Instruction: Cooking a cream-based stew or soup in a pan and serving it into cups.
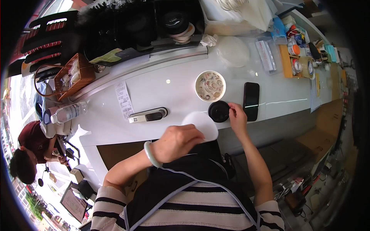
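Observation:
My left hand (179,141) pinches a round, translucent white disc (201,125) by its lower edge, above the counter's front edge. The fingertips of my right hand (237,114) are at the right rim of a black round lid (218,111) that lies on the white counter (156,83); whether they grip it I cannot tell. Just behind the lid stands an open paper cup (210,86) filled with a milky liquid with pieces in it. A black smartphone (251,101) lies to the right of my right hand.
A printed receipt (124,99) and a stapler-like handheld tool (148,115) lie to the left. Further left are a plastic bottle (69,112) and a wicker basket (82,76). Tape and bottles fill an organizer (286,62) at right. Another person (34,144) is at far left.

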Available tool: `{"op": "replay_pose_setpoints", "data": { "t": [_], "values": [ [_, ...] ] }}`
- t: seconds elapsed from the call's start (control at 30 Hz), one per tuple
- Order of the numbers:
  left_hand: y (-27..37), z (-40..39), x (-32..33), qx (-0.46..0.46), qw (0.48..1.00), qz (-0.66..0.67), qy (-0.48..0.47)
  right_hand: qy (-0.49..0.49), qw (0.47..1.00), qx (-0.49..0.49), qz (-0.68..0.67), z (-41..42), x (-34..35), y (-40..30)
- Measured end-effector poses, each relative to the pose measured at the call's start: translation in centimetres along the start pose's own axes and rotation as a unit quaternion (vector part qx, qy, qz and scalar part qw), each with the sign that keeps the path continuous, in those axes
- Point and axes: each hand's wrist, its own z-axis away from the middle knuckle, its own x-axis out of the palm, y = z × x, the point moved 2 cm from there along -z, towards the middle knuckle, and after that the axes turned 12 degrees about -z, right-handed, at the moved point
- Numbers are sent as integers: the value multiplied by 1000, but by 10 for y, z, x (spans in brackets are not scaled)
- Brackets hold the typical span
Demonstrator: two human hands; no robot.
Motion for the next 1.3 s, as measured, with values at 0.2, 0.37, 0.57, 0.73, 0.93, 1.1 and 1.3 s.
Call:
{"op": "replay_pose_setpoints", "data": {
  "t": [0.2,0.37,0.57,0.73,0.93,1.1,1.3],
  "values": [
    [9,-65,11,-12,997,-27,77,-61,938,-234,249,8,16,-31],
    [-7,-86,-14,-110,966,-99,213,-112,934,-240,239,10,16,-23],
    [-35,-98,-35,-178,954,-58,234,2,984,-161,82,-9,-27,-53],
    [-47,-100,-38,-230,949,13,215,-2,958,-287,10,-41,-52,-147],
    [-59,-107,-38,-217,956,28,196,-118,918,-328,187,-51,1,-159],
    [-68,-109,-38,-201,958,52,199,-136,910,-324,220,-52,6,-154],
    [-74,-114,-40,-190,961,70,190,-153,915,-299,224,-57,7,-161]
  ]
}}
